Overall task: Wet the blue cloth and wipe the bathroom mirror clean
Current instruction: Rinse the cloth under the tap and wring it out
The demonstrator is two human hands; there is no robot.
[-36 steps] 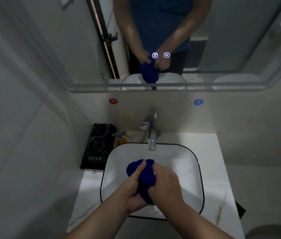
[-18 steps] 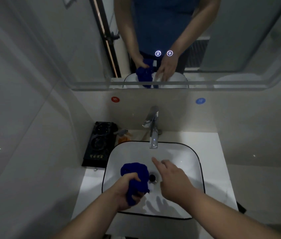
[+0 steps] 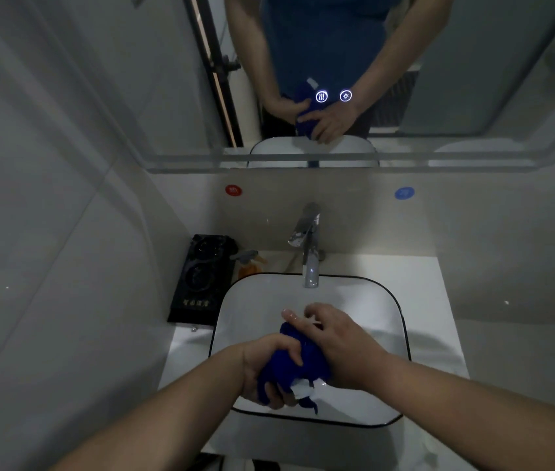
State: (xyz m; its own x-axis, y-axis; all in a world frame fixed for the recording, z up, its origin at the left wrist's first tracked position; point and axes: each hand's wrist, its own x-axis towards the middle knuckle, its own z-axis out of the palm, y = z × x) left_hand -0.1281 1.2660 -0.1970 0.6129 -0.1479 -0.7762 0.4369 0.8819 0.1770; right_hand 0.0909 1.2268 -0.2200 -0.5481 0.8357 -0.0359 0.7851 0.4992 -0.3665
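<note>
The blue cloth is bunched up over the white sink basin, with a white label hanging from its underside. My left hand grips the cloth from the left, fingers curled round it. My right hand lies over the cloth's right side, its fingers loosely bent and touching the top of the cloth. The mirror hangs on the wall above, with two lit touch icons, and reflects both hands and the cloth. No water runs from the chrome tap.
A black box leans on the counter left of the basin, with an orange spray bottle beside it. Red and blue round stickers mark the wall under the mirror. White counter extends to the right of the basin.
My right hand, which had let go and hovered over the drain, has come back onto the cloth. My left hand has shifted the cloth right and nearer to me.
</note>
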